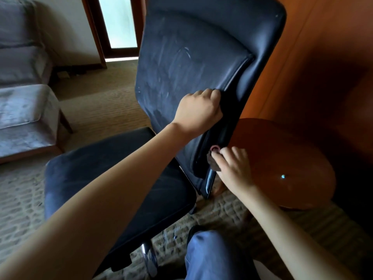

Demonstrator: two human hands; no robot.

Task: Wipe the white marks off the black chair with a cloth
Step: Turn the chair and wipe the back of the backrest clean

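The black chair (pixel 181 63) stands in the middle, its backrest facing me and streaked with faint white marks (pixel 184 52) and smears. My left hand (pixel 198 111) grips the right edge of the backrest, fingers curled round it. Lower down, my right hand (pixel 232 164) pinches a small dark cloth (pixel 214 164) against the lower right edge of the backrest, beside a small pink-ringed knob (pixel 215 148). The chair's seat (pixel 101 174) lies under my left forearm.
A round wooden table (pixel 292 158) stands close to the right of the chair, with a wooden wall behind it. A grey sofa (pixel 24 110) fills the left side. Patterned carpet (pixel 105 102) covers the floor. My knee in blue trousers (pixel 214 257) is at the bottom.
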